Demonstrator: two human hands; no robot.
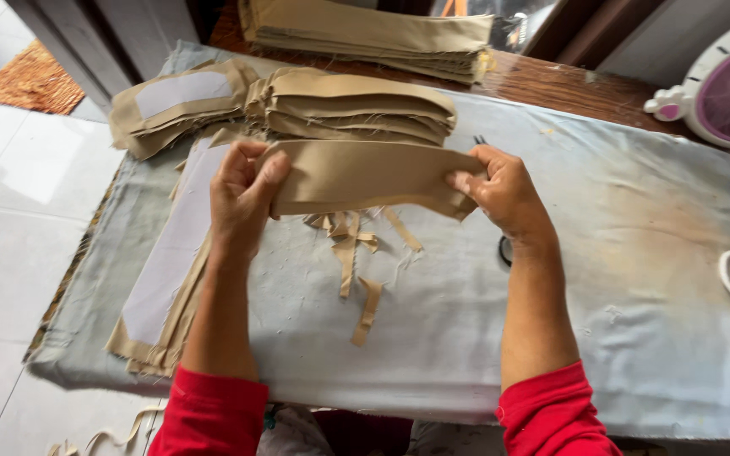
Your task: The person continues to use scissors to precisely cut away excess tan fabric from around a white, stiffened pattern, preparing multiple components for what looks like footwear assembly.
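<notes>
- Red sleeves (213,418): nearest the camera, covering both forearms, which reach forward over the table's near edge.
- Padded table cover (483,355): pale grey-blue cloth, stained toward the right, spread over the work surface.
- Trimmed scraps (356,253): narrow tan offcuts lying loose on the cover, just below the held piece.
- Flat stack (166,279): tan pieces faced with pale lining, lying along the left side of the cover under the left forearm.
- Left hand (242,198): closed in a pinch, thumb over fingers, on the left end of the tan fabric strip (365,176).
- Right hand (504,194): likewise closed, thumb on top, gripping the strip's right end.
- Tan fabric strip: held level just above the cover between the two hands, near the table's middle. It appears light, thin and limp, probably sagging if held at one end only; the raw edges may fray, so a hold at both ends suits it.
- Folded piles (356,105): matching tan pieces stacked behind the strip; a further pile (373,34) lies on the bare wood beyond.
- Fan (724,89): white with pink centre, at the far right.
</notes>
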